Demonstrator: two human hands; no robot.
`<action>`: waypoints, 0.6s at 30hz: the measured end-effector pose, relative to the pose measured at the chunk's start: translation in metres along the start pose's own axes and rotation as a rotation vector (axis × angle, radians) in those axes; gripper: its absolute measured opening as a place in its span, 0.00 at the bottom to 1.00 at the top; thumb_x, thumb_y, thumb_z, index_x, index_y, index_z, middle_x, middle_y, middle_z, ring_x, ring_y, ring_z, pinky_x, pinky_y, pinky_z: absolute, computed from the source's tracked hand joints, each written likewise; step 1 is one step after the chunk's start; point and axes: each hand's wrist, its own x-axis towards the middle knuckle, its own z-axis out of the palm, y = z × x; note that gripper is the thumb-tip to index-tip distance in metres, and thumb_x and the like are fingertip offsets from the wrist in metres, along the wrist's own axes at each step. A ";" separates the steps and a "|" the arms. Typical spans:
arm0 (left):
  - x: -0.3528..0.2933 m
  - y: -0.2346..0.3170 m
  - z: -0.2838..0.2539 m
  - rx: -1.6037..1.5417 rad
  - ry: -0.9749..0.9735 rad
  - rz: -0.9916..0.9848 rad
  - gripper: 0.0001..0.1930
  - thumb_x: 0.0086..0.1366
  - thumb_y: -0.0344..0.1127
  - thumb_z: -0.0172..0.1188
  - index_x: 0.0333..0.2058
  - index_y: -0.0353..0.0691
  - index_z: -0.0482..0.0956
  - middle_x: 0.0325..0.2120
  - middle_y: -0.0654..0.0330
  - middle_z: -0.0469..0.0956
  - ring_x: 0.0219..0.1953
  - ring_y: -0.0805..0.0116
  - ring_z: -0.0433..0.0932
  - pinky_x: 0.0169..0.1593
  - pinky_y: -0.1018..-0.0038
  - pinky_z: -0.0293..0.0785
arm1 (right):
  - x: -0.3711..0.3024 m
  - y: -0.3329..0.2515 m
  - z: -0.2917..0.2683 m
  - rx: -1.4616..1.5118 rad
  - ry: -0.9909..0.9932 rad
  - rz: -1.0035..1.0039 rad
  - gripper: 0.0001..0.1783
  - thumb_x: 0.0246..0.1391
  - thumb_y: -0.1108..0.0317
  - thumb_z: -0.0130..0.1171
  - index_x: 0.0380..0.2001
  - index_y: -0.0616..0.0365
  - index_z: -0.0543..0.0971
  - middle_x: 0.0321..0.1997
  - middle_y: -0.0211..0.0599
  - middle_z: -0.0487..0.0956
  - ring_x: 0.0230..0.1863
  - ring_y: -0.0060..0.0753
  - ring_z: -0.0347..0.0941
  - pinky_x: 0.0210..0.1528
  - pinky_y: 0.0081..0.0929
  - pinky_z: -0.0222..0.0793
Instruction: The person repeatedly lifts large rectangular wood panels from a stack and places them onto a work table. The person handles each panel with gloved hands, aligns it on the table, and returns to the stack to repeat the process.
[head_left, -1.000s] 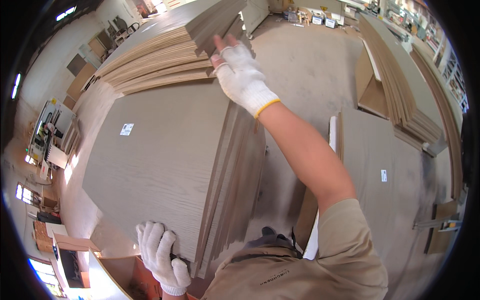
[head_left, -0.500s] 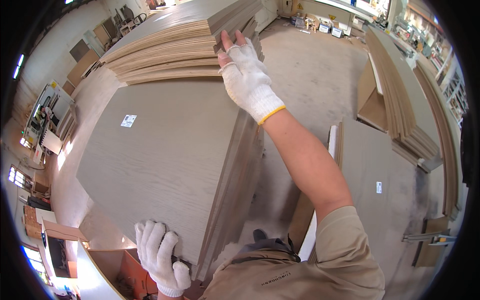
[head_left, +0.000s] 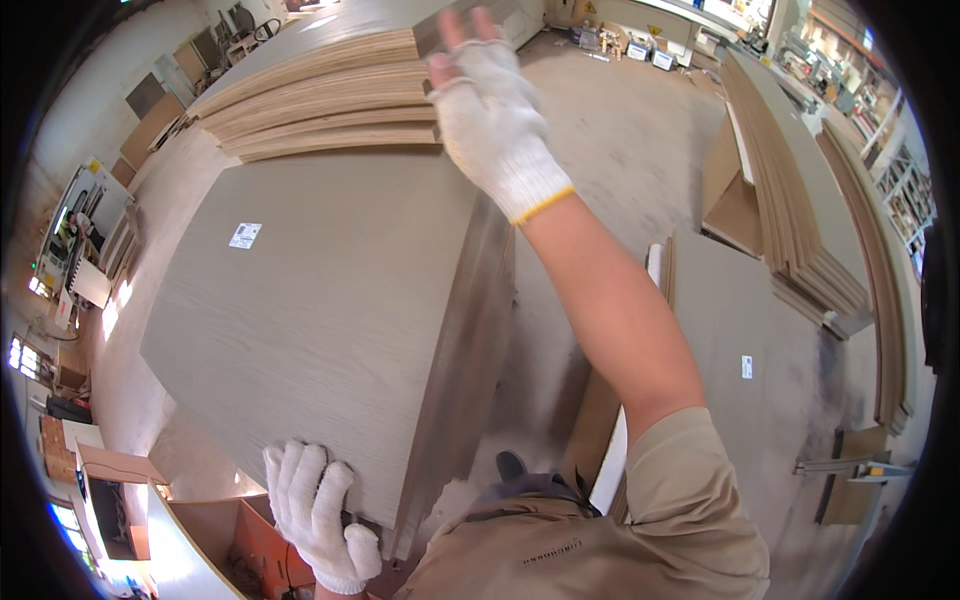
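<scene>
A grey wood-grain panel (head_left: 320,290) with a small white label lies on top of a stack before me. Beyond it, a thick pile of boards (head_left: 320,100) with pale layered edges rises higher. My right hand (head_left: 492,125), in a white knit glove with some bare fingertips, reaches to the near right corner of that pile. Its fingers are stretched and slightly blurred; whether they touch the boards I cannot tell. My left hand (head_left: 315,510), gloved too, rests on the panel's near left edge with fingers laid out and thumb apart.
To my right lies another grey board (head_left: 725,300) with a label, low down. Farther right stand long board stacks (head_left: 790,190). An orange-sided open box (head_left: 240,540) sits at the lower left. Boxes and small items (head_left: 640,50) line the far wall.
My right hand has moved a little up along the far pile's corner, its fingers now straighter. The view has shifted slightly. My left hand stays on the panel's edge.
</scene>
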 end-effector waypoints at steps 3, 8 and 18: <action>0.006 -0.005 0.003 0.001 0.045 0.047 0.22 0.55 0.42 0.48 0.43 0.32 0.76 0.46 0.42 0.75 0.44 0.36 0.74 0.52 0.37 0.68 | -0.002 -0.027 -0.026 0.116 -0.106 0.072 0.19 0.68 0.64 0.53 0.57 0.63 0.78 0.74 0.51 0.67 0.77 0.48 0.56 0.73 0.36 0.60; -0.004 -0.010 -0.002 -0.018 -0.057 0.002 0.26 0.72 0.47 0.39 0.53 0.31 0.76 0.56 0.38 0.76 0.59 0.31 0.73 0.70 0.34 0.56 | -0.088 -0.067 -0.121 0.184 -0.015 0.027 0.25 0.63 0.68 0.57 0.61 0.68 0.74 0.70 0.55 0.69 0.75 0.55 0.61 0.72 0.41 0.62; -0.001 0.013 -0.005 -0.035 0.081 0.162 0.22 0.77 0.42 0.47 0.55 0.29 0.80 0.55 0.41 0.80 0.61 0.41 0.75 0.72 0.44 0.57 | -0.455 -0.171 -0.247 -0.560 -0.584 0.940 0.35 0.57 0.62 0.60 0.68 0.56 0.71 0.73 0.53 0.65 0.67 0.56 0.68 0.69 0.43 0.65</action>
